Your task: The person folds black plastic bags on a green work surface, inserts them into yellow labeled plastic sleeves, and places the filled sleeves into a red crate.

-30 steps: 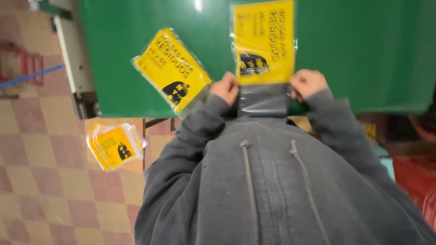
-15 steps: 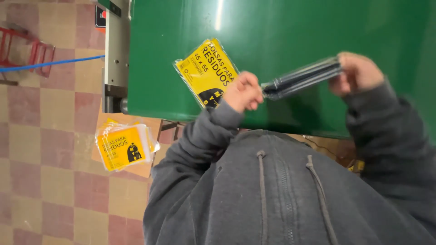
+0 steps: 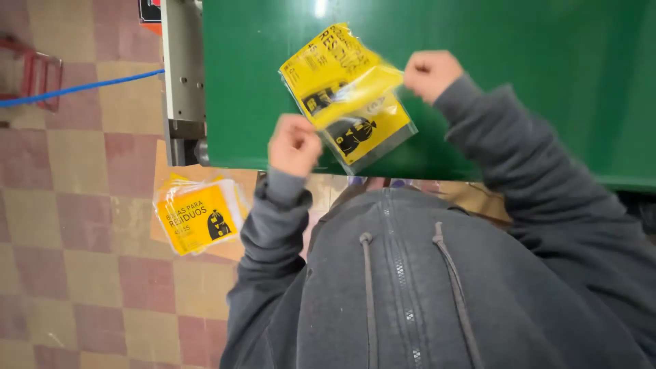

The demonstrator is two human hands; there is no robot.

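My left hand (image 3: 294, 143) and my right hand (image 3: 429, 72) each pinch an end of a yellow printed packet in clear plastic wrap (image 3: 365, 130), held low over the green table (image 3: 519, 41). A second yellow packet of the same kind (image 3: 324, 58) lies on the table right behind it, and the two overlap, so their edges are hard to tell apart. Grey hoodie sleeves cover both my arms.
A stack of the same yellow packets (image 3: 198, 219) lies on brown cardboard on the checkered floor below the table's left corner. A grey metal machine part (image 3: 183, 75) is fixed at the table's left edge. A blue hose (image 3: 82, 89) runs to a red frame (image 3: 37, 68).
The held packet was upright, then edge-on between my hands; now it is tilted flat over the packet on the table. My right hand moved left and up.
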